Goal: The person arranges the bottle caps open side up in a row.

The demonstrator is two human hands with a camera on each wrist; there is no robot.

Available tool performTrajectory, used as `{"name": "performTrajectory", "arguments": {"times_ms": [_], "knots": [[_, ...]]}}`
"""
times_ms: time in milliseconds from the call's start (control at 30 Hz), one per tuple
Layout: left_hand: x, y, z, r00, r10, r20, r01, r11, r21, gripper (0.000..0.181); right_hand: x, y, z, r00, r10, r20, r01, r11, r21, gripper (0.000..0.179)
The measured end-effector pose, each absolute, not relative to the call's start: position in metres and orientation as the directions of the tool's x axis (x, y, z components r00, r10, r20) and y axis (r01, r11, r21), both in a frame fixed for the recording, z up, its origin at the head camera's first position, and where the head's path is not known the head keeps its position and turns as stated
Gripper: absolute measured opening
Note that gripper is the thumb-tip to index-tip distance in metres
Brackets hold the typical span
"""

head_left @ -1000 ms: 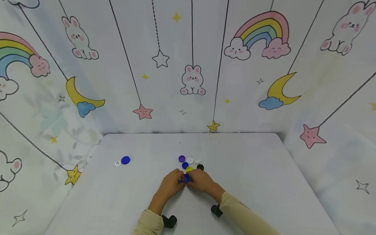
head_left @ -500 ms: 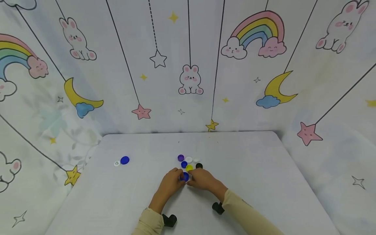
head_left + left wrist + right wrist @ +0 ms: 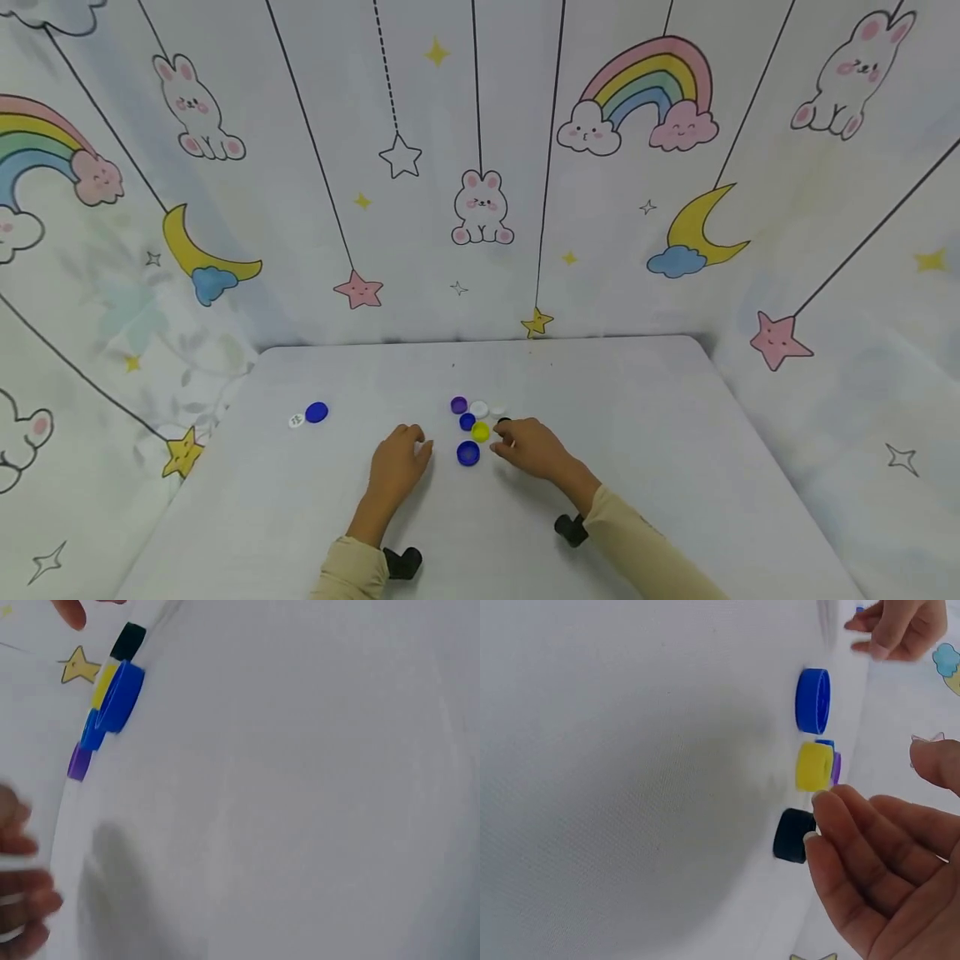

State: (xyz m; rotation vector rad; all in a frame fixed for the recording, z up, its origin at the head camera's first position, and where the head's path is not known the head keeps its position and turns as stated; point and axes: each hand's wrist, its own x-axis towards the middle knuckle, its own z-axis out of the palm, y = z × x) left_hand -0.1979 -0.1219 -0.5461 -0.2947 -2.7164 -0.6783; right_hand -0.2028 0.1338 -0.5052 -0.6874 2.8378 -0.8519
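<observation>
A large blue bottle cap (image 3: 468, 453) lies on the white table, hollow side up, between my two hands and touched by neither. My left hand (image 3: 397, 462) is to its left with loosely bent fingers holding nothing. Just right of the caps is my right hand (image 3: 534, 448), fingers relaxed and thumb apart in the right wrist view. Its fingers partly cover a black cap (image 3: 793, 835); whether they touch it I cannot tell. Behind the large cap sit a yellow cap (image 3: 481, 431), a small blue cap (image 3: 467, 422), a purple cap (image 3: 459, 405) and a white cap (image 3: 478, 409).
Another pale cap (image 3: 498, 411) is beside the white one. At the table's left lie a flat blue disc (image 3: 317, 412) and a white button-like disc (image 3: 297, 421). A cartoon-printed curtain (image 3: 420, 250) rises behind the table (image 3: 637, 467). Each wrist carries a black camera mount.
My hands have let go of the large blue cap and moved apart, the left one further left, the right one slightly right. The cap stays on the table. The head view shifts slightly.
</observation>
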Motion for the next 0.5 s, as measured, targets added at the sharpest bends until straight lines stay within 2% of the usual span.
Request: {"name": "performTrajectory", "arguments": {"times_ms": [167, 367, 500], "knots": [[-0.2, -0.15, -0.539, -0.89, -0.051, 0.454, 0.128, 0.926, 0.355, 0.018, -0.2, 0.137, -0.505, -0.901, -0.431, 0.046, -0.375, 0.722, -0.581, 0.035], [-0.202, -0.176, -0.535, -0.918, -0.114, 0.38, 0.024, 0.94, 0.34, 0.022, -0.201, 0.137, -0.508, -0.903, -0.427, 0.056, -0.372, 0.708, -0.601, 0.037], [-0.202, -0.185, -0.537, -0.914, -0.148, 0.378, -0.012, 0.941, 0.339, 0.021, -0.2, 0.137, -0.51, -0.906, -0.422, 0.039, -0.354, 0.702, -0.618, 0.038]]}}
